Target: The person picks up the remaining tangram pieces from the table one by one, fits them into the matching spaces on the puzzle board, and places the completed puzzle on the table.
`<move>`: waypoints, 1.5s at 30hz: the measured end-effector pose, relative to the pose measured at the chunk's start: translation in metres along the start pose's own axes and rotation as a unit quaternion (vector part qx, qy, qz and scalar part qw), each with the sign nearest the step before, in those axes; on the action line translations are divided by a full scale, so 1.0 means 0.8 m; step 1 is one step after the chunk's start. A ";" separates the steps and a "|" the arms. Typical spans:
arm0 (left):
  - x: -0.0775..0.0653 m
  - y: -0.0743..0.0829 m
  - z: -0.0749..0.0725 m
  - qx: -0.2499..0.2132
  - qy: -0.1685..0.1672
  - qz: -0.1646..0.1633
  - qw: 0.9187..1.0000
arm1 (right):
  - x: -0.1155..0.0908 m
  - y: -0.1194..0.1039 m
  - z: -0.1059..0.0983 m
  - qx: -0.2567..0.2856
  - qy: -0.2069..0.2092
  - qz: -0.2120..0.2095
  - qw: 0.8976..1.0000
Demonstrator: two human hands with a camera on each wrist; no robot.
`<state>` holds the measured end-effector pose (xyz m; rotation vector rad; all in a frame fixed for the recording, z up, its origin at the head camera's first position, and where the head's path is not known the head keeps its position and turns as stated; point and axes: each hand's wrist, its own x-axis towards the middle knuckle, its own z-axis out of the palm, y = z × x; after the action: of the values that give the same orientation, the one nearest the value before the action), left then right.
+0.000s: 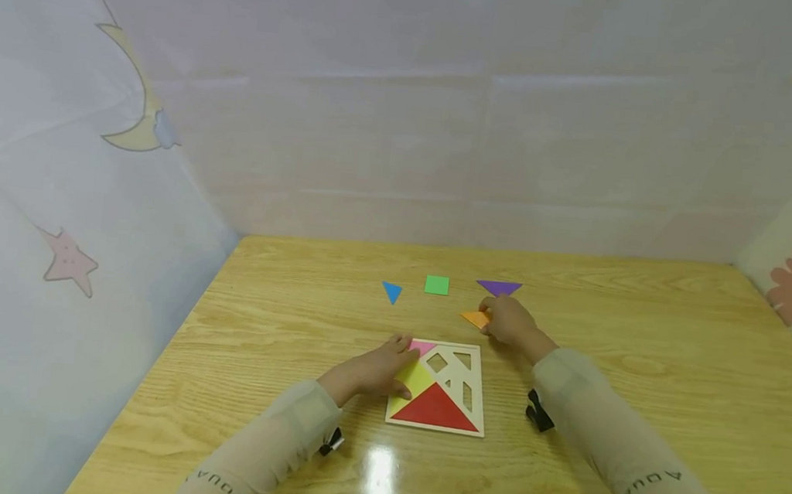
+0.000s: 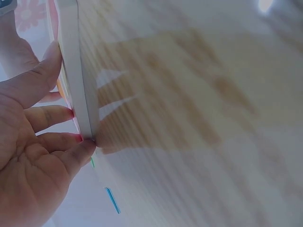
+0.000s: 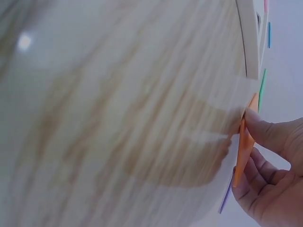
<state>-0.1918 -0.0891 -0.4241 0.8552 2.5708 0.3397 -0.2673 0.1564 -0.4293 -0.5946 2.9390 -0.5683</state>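
A pale wooden tangram board [image 1: 479, 378] lies on the table, with red [image 1: 435, 409], yellow [image 1: 419, 377] and pink [image 1: 421, 347] pieces in it and several cut-out slots at its right. My left hand [image 1: 380, 366] rests on the board's left side, fingers spread over the yellow and pink pieces; in the left wrist view its fingers touch the board's edge [image 2: 80, 71]. Beyond the board's upper right corner, my right hand [image 1: 510, 320] pinches an orange tangram piece [image 3: 244, 146] between thumb and fingers. The piece looks tilted off the table; fingers cover part of its outline.
Behind the board lie a blue triangle [image 1: 392, 292], a green square [image 1: 437, 285] and a purple triangle [image 1: 499, 288], the last just past my right hand. The wooden table [image 1: 278, 331] meets a pale cloth backdrop [image 1: 375, 160] at its back and left edges.
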 end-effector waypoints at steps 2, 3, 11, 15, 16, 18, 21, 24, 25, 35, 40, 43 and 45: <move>0.000 0.000 0.001 0.000 0.001 0.001 1.000 | -0.001 0.001 -0.001 0.003 -0.001 0.004 1.000; 0.000 -0.001 0.001 0.000 0.001 0.001 1.000 | -0.001 0.001 -0.001 0.005 -0.003 0.007 1.000; 0.001 -0.002 0.002 -0.001 0.001 0.004 1.000 | -0.003 0.000 -0.010 0.015 -0.020 0.022 0.999; 0.001 -0.002 0.002 0.000 0.001 0.003 1.000 | -0.004 -0.001 -0.014 0.013 -0.027 0.024 0.999; 0.001 -0.002 0.002 0.002 0.001 0.002 1.000 | -0.005 -0.001 -0.015 0.014 -0.027 0.023 0.999; 0.001 -0.002 0.002 0.003 0.001 0.002 1.000 | -0.006 -0.002 -0.016 0.015 -0.027 0.022 0.999; 0.001 -0.002 0.003 0.004 0.002 0.002 1.000 | -0.010 -0.002 -0.018 0.021 -0.023 0.028 0.999; 0.002 -0.003 0.003 0.006 0.003 0.003 1.000 | -0.011 -0.003 -0.021 0.027 -0.017 0.030 0.999; 0.002 -0.004 0.004 0.006 0.004 0.004 1.000 | -0.012 -0.002 -0.021 0.028 -0.014 0.031 0.999; 0.002 -0.004 0.003 -0.001 0.002 0.007 1.000 | -0.019 0.002 -0.021 0.056 0.005 0.028 0.998; 0.004 -0.002 0.001 0.003 -0.001 0.008 1.000 | -0.023 0.005 -0.021 0.087 0.010 0.034 0.996; 0.004 -0.002 0.001 0.007 -0.001 0.005 1.000 | -0.024 0.007 -0.020 0.105 0.009 0.030 0.994; 0.004 -0.002 0.001 0.010 -0.002 0.002 1.000 | -0.023 0.008 -0.018 0.114 0.012 0.028 0.993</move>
<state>-0.1944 -0.0886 -0.4265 0.8676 2.5725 0.3145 -0.2548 0.1737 -0.4180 -0.4824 2.8454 -0.8943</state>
